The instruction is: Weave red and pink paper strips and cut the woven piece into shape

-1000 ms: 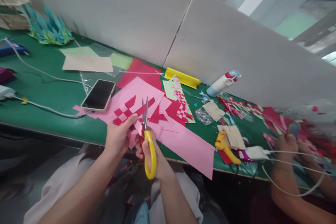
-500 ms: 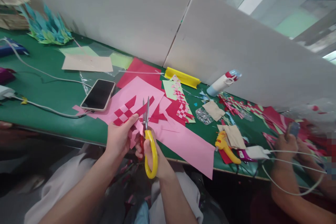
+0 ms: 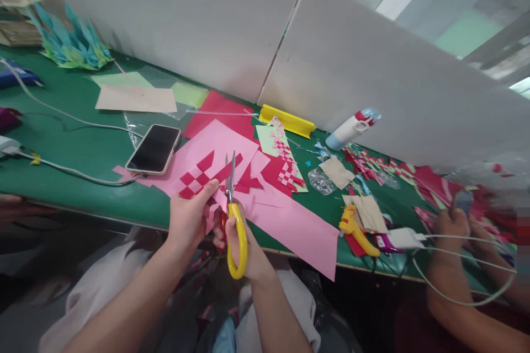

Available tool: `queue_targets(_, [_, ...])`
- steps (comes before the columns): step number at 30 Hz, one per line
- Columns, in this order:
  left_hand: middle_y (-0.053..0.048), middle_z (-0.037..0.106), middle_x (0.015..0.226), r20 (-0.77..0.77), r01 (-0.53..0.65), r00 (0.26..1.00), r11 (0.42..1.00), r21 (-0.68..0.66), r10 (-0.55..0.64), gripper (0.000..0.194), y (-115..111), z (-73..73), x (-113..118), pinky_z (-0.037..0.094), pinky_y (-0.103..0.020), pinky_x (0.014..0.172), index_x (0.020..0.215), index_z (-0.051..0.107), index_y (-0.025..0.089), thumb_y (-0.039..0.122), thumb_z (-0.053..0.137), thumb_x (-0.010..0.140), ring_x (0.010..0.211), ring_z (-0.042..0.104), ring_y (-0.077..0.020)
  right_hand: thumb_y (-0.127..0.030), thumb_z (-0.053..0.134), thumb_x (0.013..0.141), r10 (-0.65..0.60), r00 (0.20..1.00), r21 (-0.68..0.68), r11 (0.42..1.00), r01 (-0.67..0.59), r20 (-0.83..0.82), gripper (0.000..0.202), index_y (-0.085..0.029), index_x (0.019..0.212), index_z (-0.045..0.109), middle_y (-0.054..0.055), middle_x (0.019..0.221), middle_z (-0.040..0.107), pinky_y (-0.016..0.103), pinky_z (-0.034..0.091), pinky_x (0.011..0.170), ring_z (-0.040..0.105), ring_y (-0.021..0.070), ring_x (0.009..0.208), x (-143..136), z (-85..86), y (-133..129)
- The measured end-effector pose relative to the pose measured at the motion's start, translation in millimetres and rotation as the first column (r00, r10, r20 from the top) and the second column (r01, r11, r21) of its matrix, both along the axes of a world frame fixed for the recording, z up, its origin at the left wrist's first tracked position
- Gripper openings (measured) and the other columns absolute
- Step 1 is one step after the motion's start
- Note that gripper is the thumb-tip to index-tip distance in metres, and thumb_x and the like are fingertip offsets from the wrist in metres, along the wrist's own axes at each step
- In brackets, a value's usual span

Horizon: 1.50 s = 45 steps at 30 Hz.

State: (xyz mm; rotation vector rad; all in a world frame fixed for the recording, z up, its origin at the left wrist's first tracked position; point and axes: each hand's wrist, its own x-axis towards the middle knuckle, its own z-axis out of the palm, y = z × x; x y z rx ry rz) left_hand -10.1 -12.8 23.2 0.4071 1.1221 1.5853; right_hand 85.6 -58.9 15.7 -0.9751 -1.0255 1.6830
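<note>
My left hand [image 3: 188,212] pinches a woven paper piece [image 3: 194,181] checked in red and pink, its loose strips fanning out. Beside it, my right hand [image 3: 240,240] grips yellow-handled scissors [image 3: 237,256], blades pointing away from me and slightly apart. The blades stand close to the strips at the piece's right side; whether they touch paper I cannot tell. Under both hands lie pink paper sheets [image 3: 296,220] on the green table. A finished-looking checked paper fish [image 3: 285,174] rests on pale green paper farther right.
A phone [image 3: 153,149] with a cable lies to the left. Behind are a yellow trough [image 3: 287,121] and a white bottle [image 3: 348,131]. A yellow glue gun [image 3: 358,234] sits right, near a co-worker's hands [image 3: 451,226]. A grey partition [image 3: 199,22] borders the table.
Hands, scissors and woven paper keep nearly the same position. At the far left edge, another person's hand shows more above the table edge.
</note>
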Motion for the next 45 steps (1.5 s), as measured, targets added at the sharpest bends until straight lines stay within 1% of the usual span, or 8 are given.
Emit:
queue_targets(8, [0.004,0.058,0.05,0.01,-0.013,1.0,1.0,0.008,0.013,0.025,-1,1.3,2,0.042,-0.019,0.039,0.059,0.062,0.013,0.025,0.084,0.055,0.039,0.051,-0.0079,-0.057,0.055,0.086,0.037,0.998,0.004,0.999,-0.037,-0.049,0.035,-0.031,0.106,0.043,-0.005,0.073,0.037,0.023,0.026,0.047,0.028,0.0086,0.052,4,-7.4,0])
queue_targets(14, [0.004,0.06,0.052,0.021,-0.035,0.999,0.999,0.012,0.035,0.026,1,2.0,2,0.044,-0.02,0.043,0.062,0.063,0.013,0.024,0.085,0.053,0.041,0.052,-0.0075,-0.052,0.065,0.081,-0.003,0.991,-0.041,0.999,-0.002,-0.134,0.037,-0.031,0.105,0.047,-0.004,0.078,0.039,0.021,0.034,0.049,0.035,0.0077,0.056,3,-16.4,1])
queue_targets(20, [0.004,0.059,0.052,0.024,-0.034,0.999,0.999,0.021,0.033,0.025,1,1.9,2,0.044,-0.019,0.043,0.06,0.062,0.013,0.022,0.085,0.055,0.041,0.051,-0.0065,-0.051,0.067,0.08,-0.006,0.978,-0.066,0.998,-0.008,-0.208,0.036,-0.03,0.102,0.048,-0.004,0.08,0.042,0.021,0.032,0.05,0.035,0.0066,0.055,2,-18.2,2])
queue_targets(24, [0.005,0.056,0.049,0.007,0.013,1.0,1.0,0.025,-0.014,0.026,-1,0.4,2,0.043,-0.019,0.04,0.057,0.06,0.014,0.024,0.084,0.057,0.04,0.051,-0.0076,-0.061,0.059,0.081,0.016,0.986,-0.039,0.999,-0.023,-0.168,0.042,-0.028,0.106,0.051,-0.001,0.081,0.044,0.027,0.035,0.049,0.035,0.01,0.057,6,-7.9,1])
queue_targets(29, [0.004,0.061,0.056,0.007,0.023,1.0,0.999,0.048,-0.023,0.023,-1,0.9,2,0.046,-0.019,0.042,0.064,0.064,0.014,0.024,0.084,0.057,0.044,0.055,-0.0083,-0.06,0.056,0.084,0.034,0.994,-0.01,0.999,-0.035,-0.099,0.045,-0.03,0.116,0.049,-0.002,0.078,0.041,0.028,0.036,0.052,0.035,0.0106,0.057,11,-3.4,0])
queue_targets(32, [0.004,0.059,0.052,-0.013,0.026,1.0,1.0,0.011,-0.026,0.024,-1,2.5,1,0.042,-0.018,0.039,0.062,0.063,0.013,0.025,0.084,0.057,0.04,0.053,-0.0076,-0.061,0.056,0.083,0.014,0.999,0.021,1.0,-0.013,-0.044,0.049,-0.029,0.119,0.046,-0.001,0.082,0.043,0.027,0.032,0.049,0.035,0.0099,0.057,11,-4.1,0])
queue_targets(37, [0.003,0.061,0.052,-0.023,0.023,0.999,1.0,0.002,-0.023,0.024,-2,2.0,0,0.044,-0.018,0.039,0.063,0.064,0.013,0.026,0.084,0.056,0.04,0.054,-0.0086,-0.064,0.053,0.083,0.015,1.0,0.044,0.999,-0.014,-0.014,0.046,-0.029,0.111,0.046,-0.002,0.078,0.042,0.026,0.019,0.042,0.024,0.0081,0.049,8,-6.0,0])
queue_targets(45, [0.003,0.061,0.052,-0.02,0.031,0.999,0.999,0.023,-0.031,0.023,-2,2.8,2,0.043,-0.019,0.039,0.061,0.064,0.013,0.024,0.083,0.057,0.04,0.054,-0.0085,-0.068,0.056,0.078,-0.003,1.0,0.009,1.0,0.003,-0.024,0.052,-0.028,0.111,0.045,-0.002,0.078,0.042,0.027,0.026,0.045,0.031,0.0097,0.053,7,-7.5,1])
